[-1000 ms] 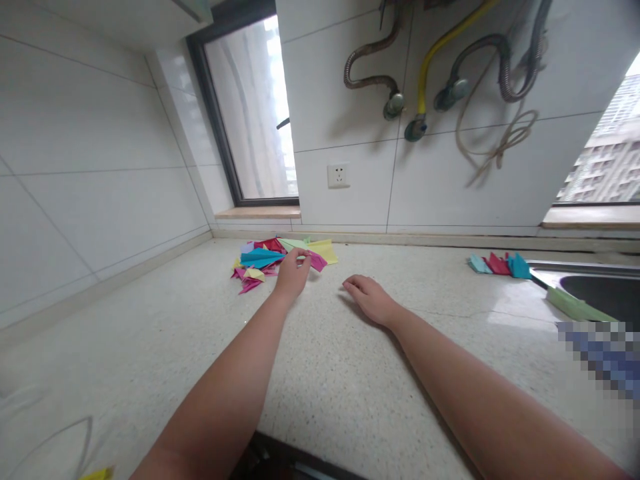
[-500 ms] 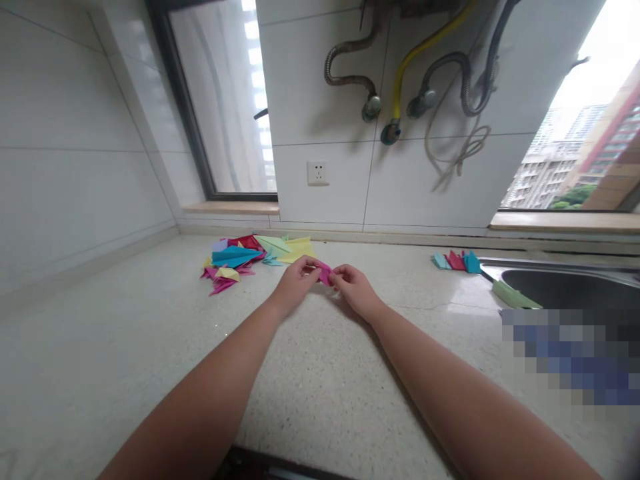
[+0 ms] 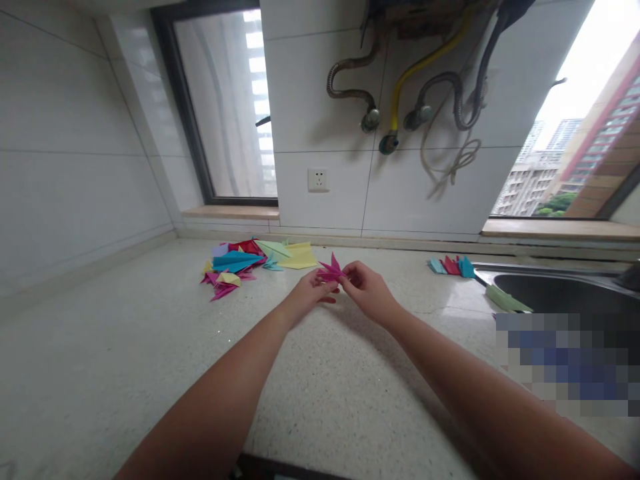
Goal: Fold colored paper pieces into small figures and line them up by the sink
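Note:
A magenta folded-paper piece (image 3: pixel 331 269), with pointed flaps like an origami crane, is held between both hands above the speckled countertop (image 3: pixel 320 387). My left hand (image 3: pixel 313 292) pinches its left side, the lower fingers stretched out beneath it. From the right, my right hand (image 3: pixel 367 290) grips the paper between thumb and forefinger. To the left of my hands lies a pile of coloured folded papers, among them a blue paper plane (image 3: pixel 239 260), a yellow paper (image 3: pixel 299 255) and a magenta folded paper (image 3: pixel 223 291).
At the right, light blue (image 3: pixel 437 266), red (image 3: pixel 451 265) and blue folded papers (image 3: pixel 467 267) sit beside a sink (image 3: pixel 493 273). A pale green folded paper (image 3: pixel 506 299) lies at the sink's edge. Hoses and a wall socket (image 3: pixel 318 180) are on the tiled wall behind.
The magenta paper has turned and now shows spread points, one upright. Both hands have shifted slightly, and the left fingers have opened out beneath it. The view has tilted a little.

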The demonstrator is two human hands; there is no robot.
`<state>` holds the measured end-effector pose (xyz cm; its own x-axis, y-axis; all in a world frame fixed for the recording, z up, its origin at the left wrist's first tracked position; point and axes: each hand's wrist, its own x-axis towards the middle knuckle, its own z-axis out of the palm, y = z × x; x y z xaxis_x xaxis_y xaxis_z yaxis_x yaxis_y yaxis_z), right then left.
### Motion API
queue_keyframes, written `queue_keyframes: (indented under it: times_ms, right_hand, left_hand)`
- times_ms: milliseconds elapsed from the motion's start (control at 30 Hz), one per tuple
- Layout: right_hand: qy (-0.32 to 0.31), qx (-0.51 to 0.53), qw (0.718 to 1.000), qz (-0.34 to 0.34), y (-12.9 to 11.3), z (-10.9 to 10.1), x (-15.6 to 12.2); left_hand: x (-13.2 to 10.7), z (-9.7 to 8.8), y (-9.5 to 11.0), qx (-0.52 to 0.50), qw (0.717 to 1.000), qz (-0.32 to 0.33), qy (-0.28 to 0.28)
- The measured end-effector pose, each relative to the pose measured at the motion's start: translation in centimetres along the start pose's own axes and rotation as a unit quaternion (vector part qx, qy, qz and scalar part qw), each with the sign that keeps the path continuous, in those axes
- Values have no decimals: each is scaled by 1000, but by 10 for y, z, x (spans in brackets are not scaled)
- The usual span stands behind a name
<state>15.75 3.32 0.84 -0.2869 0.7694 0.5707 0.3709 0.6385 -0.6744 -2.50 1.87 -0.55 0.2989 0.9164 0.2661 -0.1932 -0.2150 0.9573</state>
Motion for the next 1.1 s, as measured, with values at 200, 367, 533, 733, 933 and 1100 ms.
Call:
queue_keyframes:
  times_ms: [200, 367, 533, 733, 933, 1100]
  right_hand:
    - [-3, 35, 999, 33, 7, -1, -25]
    - [-45, 38, 997, 39, 6, -5, -32]
    - [-69, 60, 994, 64, 11, -7, -34]
    - [-63, 122, 987, 86, 14, -5, -32]
    - [-52, 171, 979, 98, 11, -6, -32]
    - [-39, 189, 976, 104, 14, -6, -30]
  left_hand:
    - [-3, 5, 5, 48, 999, -1, -6]
    - [-3, 8, 5, 76, 997, -4, -1]
    - [-4, 10, 3, 127, 992, 4, -5]
    - [-6, 12, 7, 147, 989, 4, -2]
    - [-7, 16, 10, 154, 988, 14, -14]
    - [-7, 18, 11, 132, 991, -9, -19]
